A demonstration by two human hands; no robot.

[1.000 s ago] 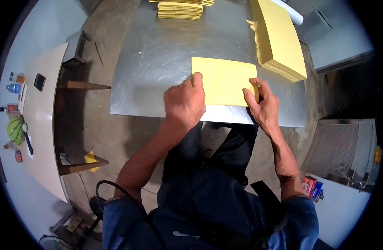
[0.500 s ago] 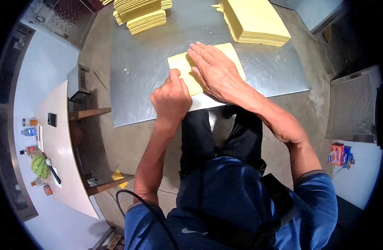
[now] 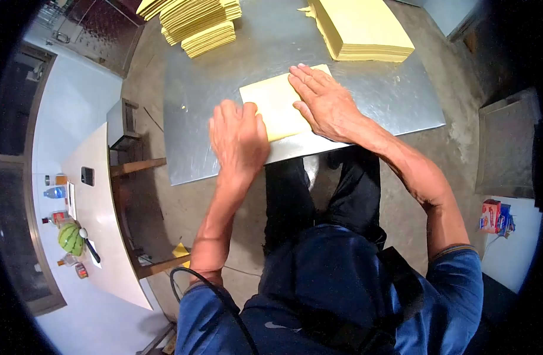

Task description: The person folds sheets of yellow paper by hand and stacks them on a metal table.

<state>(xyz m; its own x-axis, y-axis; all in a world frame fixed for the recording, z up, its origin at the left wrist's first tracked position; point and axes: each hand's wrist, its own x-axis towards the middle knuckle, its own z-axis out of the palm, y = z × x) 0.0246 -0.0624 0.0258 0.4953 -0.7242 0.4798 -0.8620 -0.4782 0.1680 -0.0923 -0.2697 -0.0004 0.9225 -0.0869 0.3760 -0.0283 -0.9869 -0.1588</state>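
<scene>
A folded yellow paper sheet [image 3: 277,106] lies on the metal table in front of me, near its front edge. My left hand [image 3: 240,136] is closed at the sheet's left edge, with curled fingers and the thumb against the paper. What lies under those fingers is hidden. My right hand [image 3: 326,103] rests flat over the sheet's right part, fingers stretched out and pointing up and to the left. It covers much of that side.
A thick stack of yellow paper [image 3: 366,29] sits at the table's back right. Several folded yellow bundles [image 3: 200,26] are piled at the back left of the metal table [image 3: 194,130]. A side table [image 3: 106,219] on the left holds a phone [image 3: 87,176], a watermelon [image 3: 71,239] and a bottle [image 3: 55,192].
My right hand has slid to the right across the sheet, baring more of its middle. My left hand stays at the left edge, its fingers showing more. The view has shifted slightly.
</scene>
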